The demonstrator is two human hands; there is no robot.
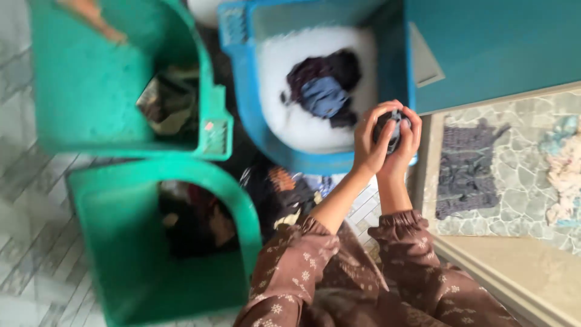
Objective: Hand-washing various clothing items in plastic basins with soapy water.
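Observation:
My left hand (370, 140) and my right hand (404, 140) press together around a small wad of dark wet cloth (388, 128), held over the near rim of a blue tub (242, 91). Inside the tub, white suds surround a heap of dark and blue garments (324, 91). Both arms wear brown floral sleeves. The view is blurred, so the cloth's details are unclear.
Two green tubs stand at left, the upper green tub (91, 91) and the lower green tub (127, 254), each with dark clothes inside. More dark clothing (284, 194) lies on the floor between the tubs. A grey knitted cloth (466, 166) lies on a stone slab at right, beside a teal wall.

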